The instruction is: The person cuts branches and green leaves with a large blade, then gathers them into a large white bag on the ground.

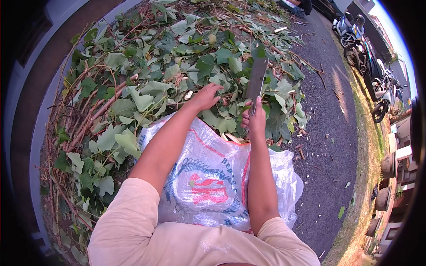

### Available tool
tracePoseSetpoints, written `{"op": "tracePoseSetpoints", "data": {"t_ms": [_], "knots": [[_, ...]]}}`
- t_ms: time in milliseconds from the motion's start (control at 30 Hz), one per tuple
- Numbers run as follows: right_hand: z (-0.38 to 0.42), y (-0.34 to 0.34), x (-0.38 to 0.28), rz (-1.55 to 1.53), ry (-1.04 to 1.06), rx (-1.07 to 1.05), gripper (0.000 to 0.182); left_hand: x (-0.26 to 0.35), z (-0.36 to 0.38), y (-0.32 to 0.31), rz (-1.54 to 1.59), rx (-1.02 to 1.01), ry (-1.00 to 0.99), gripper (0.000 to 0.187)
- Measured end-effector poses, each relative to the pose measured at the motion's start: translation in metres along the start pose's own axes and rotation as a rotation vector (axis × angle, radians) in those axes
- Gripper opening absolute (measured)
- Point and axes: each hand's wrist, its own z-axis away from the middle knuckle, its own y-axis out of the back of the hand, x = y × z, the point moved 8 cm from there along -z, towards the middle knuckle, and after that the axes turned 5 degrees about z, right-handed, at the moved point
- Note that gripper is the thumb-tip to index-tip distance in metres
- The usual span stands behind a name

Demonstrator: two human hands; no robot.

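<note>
My right hand (255, 119) is wrapped round the handle of a cleaver (257, 77), its broad grey blade pointing up and away from me over the leaves. To its left, my left hand (207, 96) reaches over the cut leafy branches (155, 91), fingers apart and slightly bent. I see nothing held in it, though leaves lie close around the fingertips. Below both forearms spreads a whitish woven plastic sack (208, 177) with red and blue print. Pale cut stem pieces (230, 138) show at its far edge, between my hands.
Piled brown stems (104, 108) lie at the left, beside a curved wall edge (40, 115). Dark asphalt (326, 155) with scattered twigs and leaf scraps runs along the right. Beyond a grass strip (361, 168) stand parked motorcycles (377, 73) and large pots (388, 166).
</note>
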Motion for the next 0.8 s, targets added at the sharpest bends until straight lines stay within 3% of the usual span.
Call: {"op": "tracePoseSetpoints", "data": {"t_ms": [167, 267, 367, 400, 467, 500, 533, 567, 633, 700, 767, 800], "knots": [[0.029, -0.011, -0.041, 0.062, 0.182, 0.077, 0.057, -0.024, 0.003, 0.021, -0.169, 0.082, 0.131, 0.047], [0.054, -0.030, -0.076, 0.174, 0.504, 0.041, 0.051, -0.020, 0.005, 0.034, -0.253, 0.040, 0.196, 0.033], [0.066, -0.050, -0.067, 0.317, 0.692, 0.015, 0.051, -0.018, 0.008, 0.034, -0.285, 0.038, 0.255, 0.027], [0.050, -0.049, -0.029, 0.386, 0.725, 0.016, 0.050, -0.021, 0.014, 0.031, -0.287, 0.032, 0.254, 0.027], [-0.016, -0.023, 0.090, 0.879, 0.482, 0.061, 0.061, -0.036, 0.014, 0.038, -0.328, 0.061, 0.337, 0.030], [-0.041, -0.009, 0.131, 0.863, 0.430, 0.019, 0.070, -0.030, 0.011, 0.050, -0.342, 0.089, 0.319, 0.030], [-0.041, -0.008, 0.133, 0.794, 0.099, -0.045, 0.069, -0.037, 0.021, 0.051, -0.395, -0.026, 0.424, 0.034], [-0.038, -0.015, 0.111, 0.787, 0.116, -0.045, 0.069, -0.046, 0.030, 0.049, -0.437, -0.147, 0.537, 0.038], [-0.028, -0.006, 0.128, 0.474, -0.210, -0.111, 0.066, -0.069, 0.043, 0.044, -0.412, -0.200, 0.578, 0.041], [-0.028, -0.009, 0.119, 0.358, -0.180, -0.114, 0.063, -0.078, 0.045, 0.047, -0.408, -0.255, 0.590, 0.043], [-0.021, -0.012, 0.118, 0.095, -0.350, -0.163, 0.062, -0.070, 0.048, 0.045, -0.404, -0.276, 0.542, 0.042], [-0.019, -0.015, 0.111, 0.061, -0.333, -0.175, 0.059, -0.063, 0.051, 0.046, -0.408, -0.277, 0.539, 0.042]]}}
